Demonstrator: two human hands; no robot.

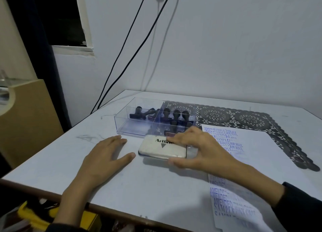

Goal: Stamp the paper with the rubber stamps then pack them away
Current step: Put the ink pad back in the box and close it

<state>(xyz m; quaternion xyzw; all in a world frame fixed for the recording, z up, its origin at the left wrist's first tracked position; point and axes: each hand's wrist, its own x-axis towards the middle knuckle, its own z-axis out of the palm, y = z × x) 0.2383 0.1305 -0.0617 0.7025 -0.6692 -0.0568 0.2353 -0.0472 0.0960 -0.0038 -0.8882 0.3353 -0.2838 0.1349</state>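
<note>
- So, right hand (198, 148) is gripping the closed white rectangular ink pad case (162, 148), thumb on near edge, fingers over far edge.
- Left hand (104, 155) flat on the pale grey table (122, 184), fingers spread, holding nothing, just left of the pad.
- Black-handled rubber stamps (174, 117) sit in the clear plastic divided box (135, 127), just behind the pad.
- White paper w/ blue stamp prints (247, 148) lies to the right, partly under the right arm.
</note>
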